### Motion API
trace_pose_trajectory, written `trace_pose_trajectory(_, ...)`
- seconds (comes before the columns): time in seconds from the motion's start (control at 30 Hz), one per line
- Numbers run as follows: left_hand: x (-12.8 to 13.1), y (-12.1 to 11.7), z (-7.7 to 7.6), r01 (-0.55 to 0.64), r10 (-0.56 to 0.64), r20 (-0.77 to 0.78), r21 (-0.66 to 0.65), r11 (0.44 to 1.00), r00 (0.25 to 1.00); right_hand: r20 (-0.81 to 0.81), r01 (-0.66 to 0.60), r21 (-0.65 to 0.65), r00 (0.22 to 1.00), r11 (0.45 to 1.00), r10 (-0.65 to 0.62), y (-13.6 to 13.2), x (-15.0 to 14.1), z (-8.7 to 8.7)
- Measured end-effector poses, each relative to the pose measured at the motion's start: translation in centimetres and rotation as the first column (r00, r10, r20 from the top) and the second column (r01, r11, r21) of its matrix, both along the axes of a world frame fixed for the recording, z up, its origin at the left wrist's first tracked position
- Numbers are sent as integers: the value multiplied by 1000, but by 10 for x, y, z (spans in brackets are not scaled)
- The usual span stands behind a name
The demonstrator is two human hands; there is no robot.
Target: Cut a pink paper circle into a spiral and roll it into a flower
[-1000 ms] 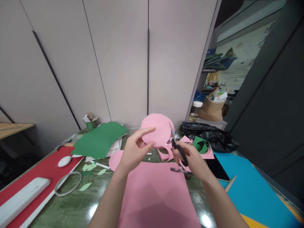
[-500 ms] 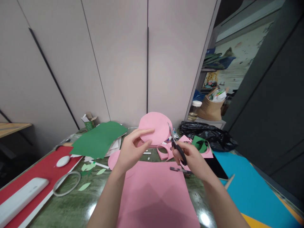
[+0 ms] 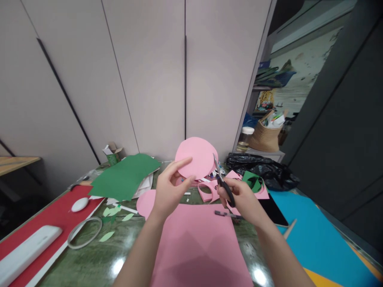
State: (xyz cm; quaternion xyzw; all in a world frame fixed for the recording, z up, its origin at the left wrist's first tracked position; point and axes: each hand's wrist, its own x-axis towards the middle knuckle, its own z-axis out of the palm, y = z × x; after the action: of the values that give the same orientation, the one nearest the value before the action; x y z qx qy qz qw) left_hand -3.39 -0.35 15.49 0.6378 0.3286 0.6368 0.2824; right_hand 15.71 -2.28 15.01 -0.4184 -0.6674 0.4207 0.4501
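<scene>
Between the thumb and fingers of my left hand (image 3: 172, 187) is a roundish piece of pink paper (image 3: 197, 155), held up above the table. My right hand (image 3: 239, 195) grips black-handled scissors (image 3: 223, 183), their blades pointing up along the paper's right edge. Whether the blades are parted is hard to make out. Below both hands lies a large pink sheet (image 3: 200, 243), and a second rounded pink piece (image 3: 146, 203) rests by my left wrist. A dark pen (image 3: 227, 214) lies under my right hand, near pink offcuts (image 3: 208, 191).
Green paper (image 3: 125, 175), pale green leaf cutouts (image 3: 107, 236) and a tape ring (image 3: 84, 233) are at left. A white mouse (image 3: 79, 204) and a long white object (image 3: 30, 249) sit on red paper (image 3: 54, 215). Blue sheets (image 3: 323, 239) and a black plastic bag (image 3: 263, 171) are at right.
My left hand has shifted slightly right, and the round pink piece has turned and risen a little. The scissors stay at its right edge, almost in place.
</scene>
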Motion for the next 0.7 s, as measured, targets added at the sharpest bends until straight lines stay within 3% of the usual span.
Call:
trace_pose_trajectory(0.33,1,-3,2,71,-71,-62,-5,997,996,30,-27,69,999,997,25,-5,0,8)
trace_pose_trajectory(0.7,-5,-3,3,89,-88,-72,12,996,994,43,-19,31,999,999,18,-7,2,6)
